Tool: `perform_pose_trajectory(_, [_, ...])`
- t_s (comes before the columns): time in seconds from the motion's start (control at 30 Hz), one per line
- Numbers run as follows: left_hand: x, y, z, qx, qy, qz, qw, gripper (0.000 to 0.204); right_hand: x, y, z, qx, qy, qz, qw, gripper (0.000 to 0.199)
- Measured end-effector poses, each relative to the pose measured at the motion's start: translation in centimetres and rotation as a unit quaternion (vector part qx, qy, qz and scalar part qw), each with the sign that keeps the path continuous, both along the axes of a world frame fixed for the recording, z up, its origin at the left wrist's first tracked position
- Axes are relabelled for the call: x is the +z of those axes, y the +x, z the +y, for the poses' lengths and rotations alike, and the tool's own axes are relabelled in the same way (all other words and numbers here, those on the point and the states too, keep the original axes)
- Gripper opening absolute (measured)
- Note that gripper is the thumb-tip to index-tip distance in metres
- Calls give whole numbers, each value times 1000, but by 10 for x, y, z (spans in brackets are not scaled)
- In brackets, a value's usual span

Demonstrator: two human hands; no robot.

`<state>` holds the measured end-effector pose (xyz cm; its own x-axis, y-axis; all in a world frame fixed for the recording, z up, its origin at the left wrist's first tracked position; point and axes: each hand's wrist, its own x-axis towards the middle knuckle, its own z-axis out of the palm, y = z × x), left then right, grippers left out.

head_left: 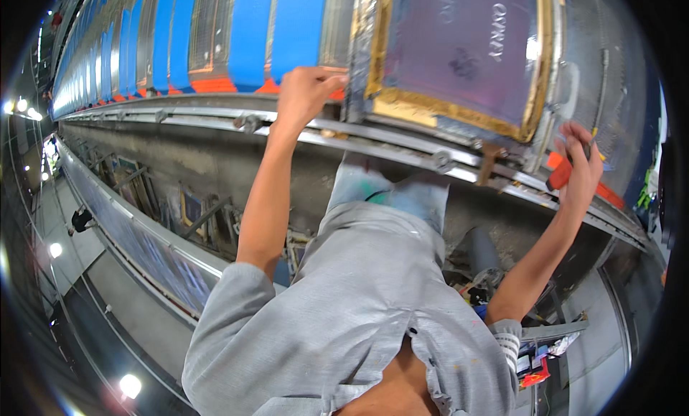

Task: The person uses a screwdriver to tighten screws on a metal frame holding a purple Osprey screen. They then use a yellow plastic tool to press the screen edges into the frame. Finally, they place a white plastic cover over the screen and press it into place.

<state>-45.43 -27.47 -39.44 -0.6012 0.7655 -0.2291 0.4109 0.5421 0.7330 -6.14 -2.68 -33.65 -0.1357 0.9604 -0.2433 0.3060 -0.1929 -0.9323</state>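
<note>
Screen frame (pixel 459 57) lies on the long printing table (pixel 215 114); left hand (pixel 305 93) fingers grip its edge, right hand (pixel 581 165) fingers clasp its far side, blue cloth panels beyond.

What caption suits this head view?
Left hand grips the framed printing screen; right hand at its far side.
</note>
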Motion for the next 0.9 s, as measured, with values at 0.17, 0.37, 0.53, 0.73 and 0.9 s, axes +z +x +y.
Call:
perform_pose_trajectory(0.17, [10,64,80,216,110,-74,967,19,-44,11,149,42,94,-185,977,40])
perform_pose_trajectory(0.37, [-44,67,170,204,165,-7,965,24,-65,8,218,62,48,-258,963,44])
perform_pose_trajectory(0.53, [-53,40,216,97,64,140,983,62,-73,7,244,116,-33,-193,974,23])
perform_pose_trajectory(0.73, [-90,24,257,83,34,151,984,78,-105,18,265,138,-109,-129,976,27])
perform_pose_trajectory(0.9, [-131,18,265,98,112,52,988,65,-141,19,275,100,-138,-81,982,35])
